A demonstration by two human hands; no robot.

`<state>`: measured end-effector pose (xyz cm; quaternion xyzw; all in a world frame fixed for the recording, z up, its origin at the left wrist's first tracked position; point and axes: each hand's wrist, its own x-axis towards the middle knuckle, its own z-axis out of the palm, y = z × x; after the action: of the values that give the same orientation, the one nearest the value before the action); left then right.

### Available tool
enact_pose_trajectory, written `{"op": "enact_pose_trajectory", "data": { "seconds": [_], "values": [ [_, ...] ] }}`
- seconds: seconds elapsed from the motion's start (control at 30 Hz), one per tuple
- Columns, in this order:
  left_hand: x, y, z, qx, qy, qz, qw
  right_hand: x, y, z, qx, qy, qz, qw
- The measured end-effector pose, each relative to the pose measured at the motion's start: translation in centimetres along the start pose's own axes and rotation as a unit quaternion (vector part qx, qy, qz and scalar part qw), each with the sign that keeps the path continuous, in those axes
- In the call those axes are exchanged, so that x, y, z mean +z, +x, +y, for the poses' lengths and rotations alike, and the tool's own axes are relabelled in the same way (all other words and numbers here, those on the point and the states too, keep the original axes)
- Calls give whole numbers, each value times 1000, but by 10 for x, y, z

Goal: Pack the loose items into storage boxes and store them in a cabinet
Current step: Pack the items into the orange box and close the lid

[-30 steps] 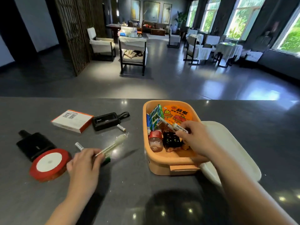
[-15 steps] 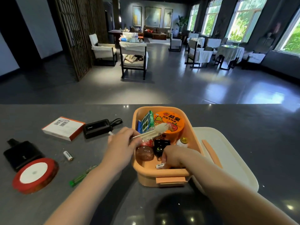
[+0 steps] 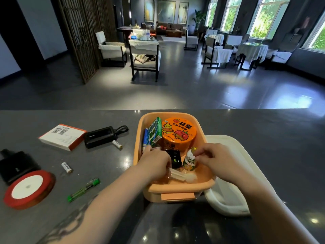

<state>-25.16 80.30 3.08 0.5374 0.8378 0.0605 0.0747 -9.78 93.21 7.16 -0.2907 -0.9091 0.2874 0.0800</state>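
Left hand (image 3: 154, 162) is curled over the toothbrush (image 3: 181, 176) in the box (image 3: 177, 188); right hand (image 3: 217, 158) pinches the small bottle (image 3: 190, 161). Bottle should be stood upright (tight fit), toothbrush laid flat.

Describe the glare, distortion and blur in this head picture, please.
Head view: small ceiling-light glints speckle the dark counter; windows overexposed, their glare on the floor; wide-angle bending tilts the room's edges; the left hand and right hand in the orange box look slightly soft.
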Motion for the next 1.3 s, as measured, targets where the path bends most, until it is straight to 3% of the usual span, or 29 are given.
{"op": "enact_pose_trajectory", "data": {
  "seconds": [0.07,0.13,0.23,0.3,0.43,0.5,0.67,0.73,0.87,0.97,1.1,1.3],
  "values": [
    [-1,-5,-2,-5,-28,34,999,7,2,-3,-7,-5,0,1000],
    [-13,-15,-9,-21,-66,131,989,16,4,-11,-23,-6,-10,1000],
    [-30,-50,-38,-88,-109,270,953,31,2,-37,-47,3,-33,998],
    [-28,-87,-70,-145,-132,316,929,46,-3,-60,-82,48,-38,995],
    [6,-154,-128,-272,-218,305,886,101,-24,-115,-180,175,3,968],
    [26,-169,-145,-313,-203,276,886,138,-32,-133,-211,196,-22,958],
    [64,-167,-160,-305,-132,186,925,221,-24,-129,-93,206,-127,966],
    [72,-161,-160,-288,-105,179,935,237,-9,-128,-69,193,-101,974],
    [78,-152,-169,-274,-104,189,937,242,39,-149,-70,214,44,973],
    [80,-152,-181,-258,-123,194,939,247,85,-166,-49,133,126,982],
    [66,-169,-201,-255,-175,269,912,267,133,-177,24,7,83,996],
    [32,-190,-246,-327,-182,329,867,281,156,-169,86,-31,111,990]
  ]
}}
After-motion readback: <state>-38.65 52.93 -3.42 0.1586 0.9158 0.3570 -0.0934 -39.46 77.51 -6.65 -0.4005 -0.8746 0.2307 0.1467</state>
